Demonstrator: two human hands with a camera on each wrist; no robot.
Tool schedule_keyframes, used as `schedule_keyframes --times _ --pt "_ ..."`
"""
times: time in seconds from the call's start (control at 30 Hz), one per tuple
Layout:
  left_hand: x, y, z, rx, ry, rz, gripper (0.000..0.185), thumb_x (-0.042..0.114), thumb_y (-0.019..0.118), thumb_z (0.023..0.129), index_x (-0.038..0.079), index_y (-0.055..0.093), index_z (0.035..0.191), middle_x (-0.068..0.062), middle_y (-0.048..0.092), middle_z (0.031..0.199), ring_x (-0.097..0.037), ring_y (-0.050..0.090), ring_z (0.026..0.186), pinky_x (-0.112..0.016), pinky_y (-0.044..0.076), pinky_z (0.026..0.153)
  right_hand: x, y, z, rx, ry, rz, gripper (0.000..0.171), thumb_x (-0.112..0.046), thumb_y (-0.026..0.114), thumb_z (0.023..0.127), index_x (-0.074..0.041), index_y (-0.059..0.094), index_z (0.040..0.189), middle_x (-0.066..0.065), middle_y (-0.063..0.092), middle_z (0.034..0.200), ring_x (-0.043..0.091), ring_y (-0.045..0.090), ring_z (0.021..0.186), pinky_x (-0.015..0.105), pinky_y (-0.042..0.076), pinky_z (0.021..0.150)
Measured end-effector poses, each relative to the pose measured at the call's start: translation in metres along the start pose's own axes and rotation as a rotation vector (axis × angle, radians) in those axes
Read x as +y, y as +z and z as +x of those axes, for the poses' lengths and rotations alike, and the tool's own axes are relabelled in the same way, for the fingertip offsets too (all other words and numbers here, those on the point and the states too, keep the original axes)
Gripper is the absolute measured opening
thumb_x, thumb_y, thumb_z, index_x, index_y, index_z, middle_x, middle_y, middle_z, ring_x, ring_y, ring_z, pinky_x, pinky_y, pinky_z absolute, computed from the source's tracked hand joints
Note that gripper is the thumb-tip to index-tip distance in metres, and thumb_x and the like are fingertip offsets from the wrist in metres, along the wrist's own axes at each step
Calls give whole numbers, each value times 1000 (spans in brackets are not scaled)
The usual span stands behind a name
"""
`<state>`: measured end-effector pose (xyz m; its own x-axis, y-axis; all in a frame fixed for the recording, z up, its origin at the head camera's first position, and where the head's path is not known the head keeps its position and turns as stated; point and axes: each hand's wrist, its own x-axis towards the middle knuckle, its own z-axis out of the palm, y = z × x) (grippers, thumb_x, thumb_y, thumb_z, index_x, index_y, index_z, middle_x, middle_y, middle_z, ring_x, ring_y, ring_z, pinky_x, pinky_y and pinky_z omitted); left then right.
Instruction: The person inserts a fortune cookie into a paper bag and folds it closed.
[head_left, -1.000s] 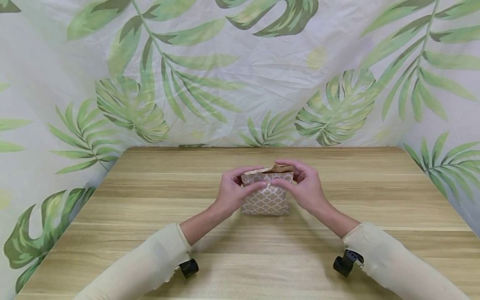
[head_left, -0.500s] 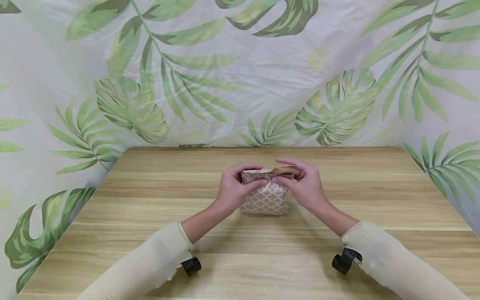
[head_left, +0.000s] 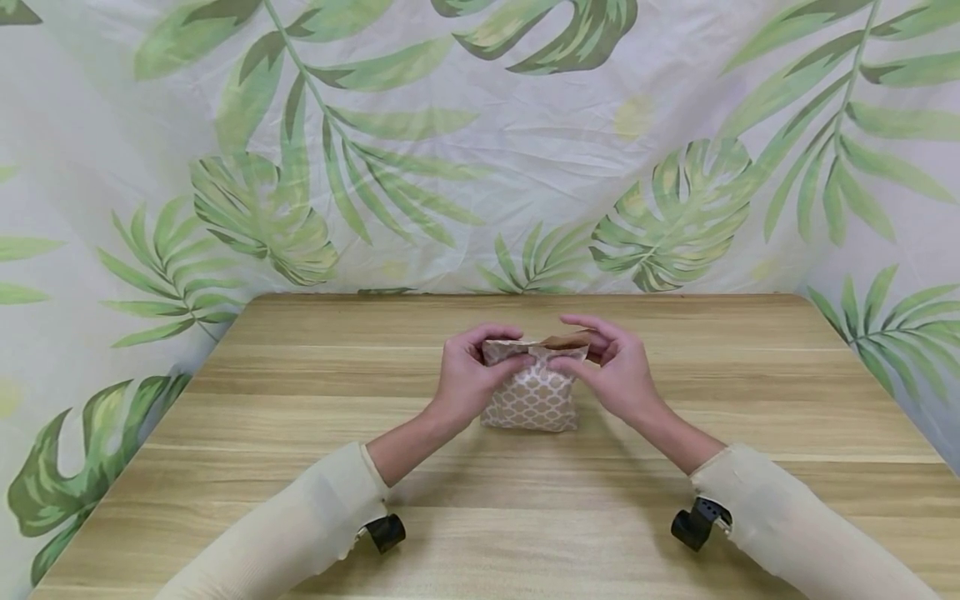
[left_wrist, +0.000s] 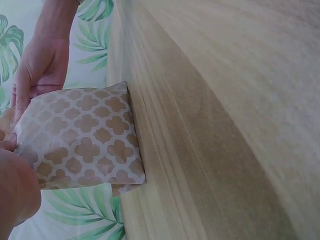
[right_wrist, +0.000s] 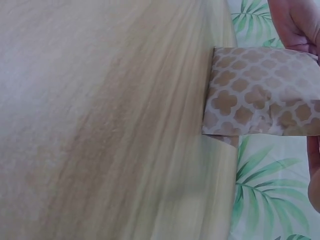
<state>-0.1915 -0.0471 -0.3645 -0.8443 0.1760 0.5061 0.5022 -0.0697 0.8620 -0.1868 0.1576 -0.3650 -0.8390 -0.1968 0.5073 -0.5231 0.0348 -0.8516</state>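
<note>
- The left hand (head_left: pixel 467 377) pinches the top edge of the paper bag (head_left: pixel 534 396) at its ten o'clock corner, thumb in front and fingers curled over the back.
- The bag stands upright near the middle of the wooden table (head_left: pixel 300 417), brown with a white clover pattern; in the left wrist view its patterned face (left_wrist: pixel 85 140) looks puffed, so something may be inside, though I cannot see what.
- The right hand (head_left: pixel 611 371) pinches the top edge from two o'clock, thumb against the front, with the plain brown flap (head_left: pixel 566 340) held under its fingers.
- To fold well, I judge both hands should press the flap down level and crease from the middle outward, keeping the base flat on the table so the bag does not tip.
- The uneven top, higher on the right, seems the main risk: a crooked crease or a tear in thin paper.
- Around it, a leaf-print cloth (head_left: pixel 480 150) hangs behind, from nine through three o'clock.
- Cream sleeves (head_left: pixel 300 525) cover both forearms, each carrying a small black camera (head_left: pixel 386 533) at the wrist; nothing stands between hands and bag.
</note>
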Motion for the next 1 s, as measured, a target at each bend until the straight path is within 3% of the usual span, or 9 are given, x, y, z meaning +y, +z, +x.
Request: schedule_keyframes --times 0.2,0.3,0.4,0.53,0.63,1.0 --pt "2 0 2 34 -90 -54 33 -8 78 70 -8 65 100 -15 70 90 -12 67 78 -22 53 65 -2 0 4 46 -23 -35 45 7 74 76 3 61 119 18 71 87 18 70 74 19 50 52" --pt "3 -1 3 48 -134 -65 31 -8 78 70 -6 66 99 -9 71 85 -12 68 75 -19 50 56 -2 0 4 54 -37 -64 43 8 73 76 1 63 117 20 70 86 17 70 73 19 44 46" --pt "3 -2 4 45 -161 -70 28 -7 78 71 -5 67 97 -11 72 83 -15 69 73 -18 47 51 -3 0 4 58 -29 -77 41 8 72 77 0 64 117 21 70 86 15 68 65 21 34 39" --pt "4 -4 4 32 -155 -55 26 -5 77 73 -4 67 97 -17 71 83 -17 70 73 -18 47 50 -4 0 4 60 -7 -96 38 6 71 79 -1 65 116 21 70 86 7 49 40 25 23 35" --pt "4 -5 4 27 -140 -35 25 -3 78 73 -4 68 96 -18 71 83 -17 70 73 -18 46 50 -7 0 4 60 -12 -119 37 8 70 78 1 65 115 21 70 85 5 32 34 26 21 34" --pt "5 -7 4 4 -155 -40 21 -1 76 76 -5 70 95 -17 71 86 -19 70 76 -21 51 56 -32 4 3 22 -79 -152 33 17 66 78 14 61 111 27 67 82 -1 21 37 30 18 35"
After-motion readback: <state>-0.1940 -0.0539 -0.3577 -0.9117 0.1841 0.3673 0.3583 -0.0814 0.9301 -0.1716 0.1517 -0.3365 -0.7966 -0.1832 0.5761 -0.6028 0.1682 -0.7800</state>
